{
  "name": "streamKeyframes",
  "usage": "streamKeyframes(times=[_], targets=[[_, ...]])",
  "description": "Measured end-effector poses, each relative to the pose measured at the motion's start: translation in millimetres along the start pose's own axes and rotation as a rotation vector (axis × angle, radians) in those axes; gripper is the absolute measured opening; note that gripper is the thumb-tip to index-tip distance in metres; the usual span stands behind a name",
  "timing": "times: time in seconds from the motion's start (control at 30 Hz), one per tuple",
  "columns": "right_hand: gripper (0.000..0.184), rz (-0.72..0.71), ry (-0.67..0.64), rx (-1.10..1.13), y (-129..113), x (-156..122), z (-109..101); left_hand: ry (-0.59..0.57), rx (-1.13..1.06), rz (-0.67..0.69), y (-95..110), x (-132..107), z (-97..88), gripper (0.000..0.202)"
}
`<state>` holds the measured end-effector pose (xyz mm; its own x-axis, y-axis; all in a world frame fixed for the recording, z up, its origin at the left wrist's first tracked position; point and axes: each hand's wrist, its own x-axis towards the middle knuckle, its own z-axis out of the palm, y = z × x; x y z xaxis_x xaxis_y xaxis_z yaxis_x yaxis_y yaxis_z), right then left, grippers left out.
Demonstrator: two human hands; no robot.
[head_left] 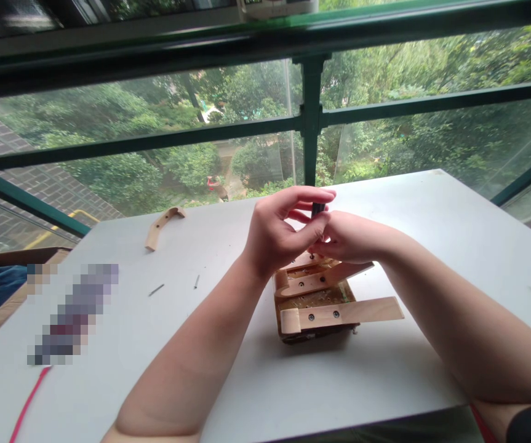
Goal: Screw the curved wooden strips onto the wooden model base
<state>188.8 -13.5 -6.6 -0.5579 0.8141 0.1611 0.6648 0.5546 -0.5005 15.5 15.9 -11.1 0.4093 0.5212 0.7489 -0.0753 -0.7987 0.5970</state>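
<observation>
My left hand (283, 224) is closed in a pinch on the black handle of what looks like a screwdriver (318, 210), held upright. Just below and to the right, my right hand (341, 235) has its fingers curled close beneath the handle; what they grip is hidden. Under both hands is a brown block (314, 299), with several light wooden pieces fixed across its top. The nearest wooden piece (362, 312) bears two dark screws and sticks out past the block's right side. Another wooden piece (309, 283) lies behind it, and a third (299, 261) is partly covered by my hands.
A curved wooden piece (163, 226) lies at the table's far left. Two loose screws (157, 289) rest left of my forearm. A blurred-out object (78, 314) and a red cord (29, 400) are farther left, beside a cardboard box (20, 255). Green-framed glass (310, 123) borders the white table (477, 264).
</observation>
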Motion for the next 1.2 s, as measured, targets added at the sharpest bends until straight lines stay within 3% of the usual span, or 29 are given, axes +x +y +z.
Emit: streamKeyframes(times=[0.63, 0.93, 1.07, 1.2], targets=[[0.020, -0.004, 0.005, 0.015, -7.9, -1.7, -3.0, -0.008, -0.074, -0.005, -1.9, -1.0, 4.6, 0.021], [0.006, 0.020, 0.005, -0.002, -0.6, -1.0, 2.3, 0.036, -0.008, 0.003, -7.5, -2.6, 3.1, 0.027], [0.014, 0.050, -0.043, -0.047, 1.9, -0.6, 3.8, 0.069, 0.012, 0.037, -7.7, -0.8, 1.8, 0.029], [0.008, 0.064, 0.011, -0.029, -1.0, -0.4, 2.7, 0.084, 0.010, 0.009, -4.5, 0.4, 2.1, 0.023]])
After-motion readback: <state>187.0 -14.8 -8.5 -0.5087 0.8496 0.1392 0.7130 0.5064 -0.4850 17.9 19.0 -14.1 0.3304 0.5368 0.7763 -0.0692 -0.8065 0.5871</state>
